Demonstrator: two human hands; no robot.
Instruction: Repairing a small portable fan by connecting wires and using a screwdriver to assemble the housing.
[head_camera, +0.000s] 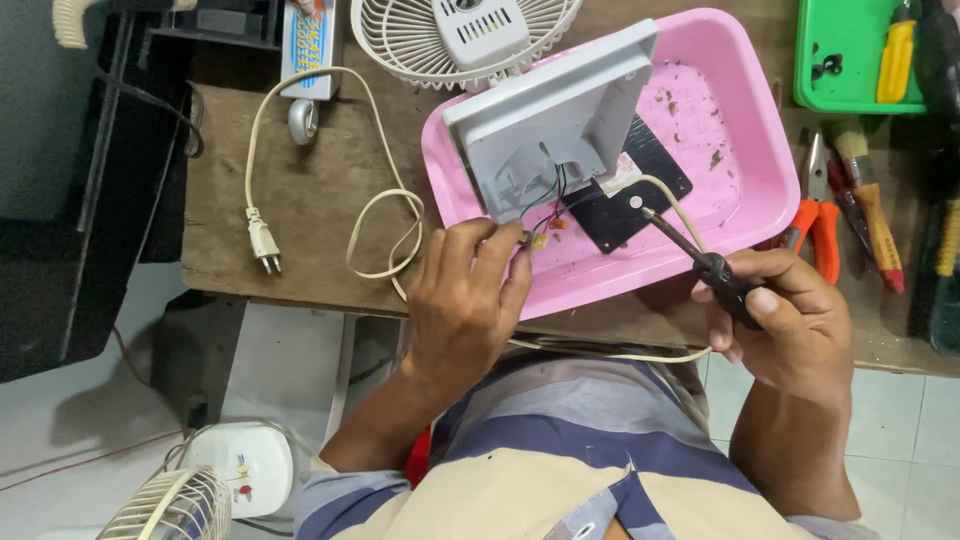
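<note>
Wooden bench (300, 200): left hand (462, 300) fingers pinch fan wires (545, 205); right hand (790, 320) fingers grip a screwdriver (690, 250).

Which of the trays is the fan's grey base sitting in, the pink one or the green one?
The pink tray holds the grey fan base. The green tray, at the bench's far right corner, holds only small tools.

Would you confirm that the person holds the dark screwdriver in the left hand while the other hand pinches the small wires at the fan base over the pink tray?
Not quite: the head view shows the dark screwdriver in the right hand, not the left. The left hand is the one pinching the small wires at the fan base over the pink tray.
</note>
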